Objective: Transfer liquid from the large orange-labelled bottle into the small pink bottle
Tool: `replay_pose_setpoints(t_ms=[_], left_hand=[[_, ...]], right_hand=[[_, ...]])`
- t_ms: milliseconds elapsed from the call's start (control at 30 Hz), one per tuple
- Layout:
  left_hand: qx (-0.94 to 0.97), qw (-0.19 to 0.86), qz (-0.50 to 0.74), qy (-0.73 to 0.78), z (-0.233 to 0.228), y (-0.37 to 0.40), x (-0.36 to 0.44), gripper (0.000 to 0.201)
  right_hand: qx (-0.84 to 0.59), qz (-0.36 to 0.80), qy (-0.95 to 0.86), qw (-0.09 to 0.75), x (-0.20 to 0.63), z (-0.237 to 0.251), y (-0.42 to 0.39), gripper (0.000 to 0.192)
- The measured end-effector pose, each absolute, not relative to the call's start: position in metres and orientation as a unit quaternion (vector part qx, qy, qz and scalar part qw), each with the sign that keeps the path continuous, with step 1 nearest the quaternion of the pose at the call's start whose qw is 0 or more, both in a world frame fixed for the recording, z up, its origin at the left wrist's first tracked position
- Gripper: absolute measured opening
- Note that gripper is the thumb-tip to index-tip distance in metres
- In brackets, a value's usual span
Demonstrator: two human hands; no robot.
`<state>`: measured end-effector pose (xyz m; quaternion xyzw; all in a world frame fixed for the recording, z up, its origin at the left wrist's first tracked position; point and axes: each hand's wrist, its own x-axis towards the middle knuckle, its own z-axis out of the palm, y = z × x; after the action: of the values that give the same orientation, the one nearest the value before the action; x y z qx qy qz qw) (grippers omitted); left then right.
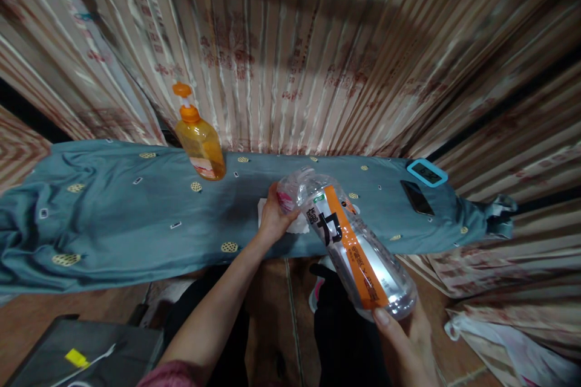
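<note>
Gripping the big bottle (pixel 351 248) low with the right hand (pixel 406 341), fingers curled round, and a clear plastic bit (pixel 291 187) at its top with the left hand (pixel 276 217). Holding the bottle slanted across the tabletop's (pixel 136 224) near edge. Probably best squeezing gently, holding both steady.

Dim light — a shadow bands the curtain (pixel 272 66), highlights glint on the clear bottle (pixel 358 248), edges stretch.
</note>
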<state>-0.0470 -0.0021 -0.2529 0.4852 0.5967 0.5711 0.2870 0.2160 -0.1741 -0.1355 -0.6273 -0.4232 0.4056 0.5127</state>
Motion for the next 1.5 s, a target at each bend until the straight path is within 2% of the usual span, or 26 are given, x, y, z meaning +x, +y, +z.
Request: replay_pose_setpoints(t_ms=[233,833,1500], left_hand=[[0.489,0.285,0.568,0.597,-0.250,-0.003,-0.047,0.096],[0.485,0.293,0.573,0.592,-0.252,-0.002,-0.047,0.097],[0.486,0.284,0.568,0.600,-0.256,-0.001,-0.048,0.099]], right_hand=[[-0.625,0.410,-0.422,0.513,0.216,-0.137,-0.174,0.078],[-0.610,0.406,-0.456,0.505,0.226,-0.150,-0.174,0.073],[-0.618,0.413,-0.418,0.523,0.209,-0.131,-0.175,0.075]])
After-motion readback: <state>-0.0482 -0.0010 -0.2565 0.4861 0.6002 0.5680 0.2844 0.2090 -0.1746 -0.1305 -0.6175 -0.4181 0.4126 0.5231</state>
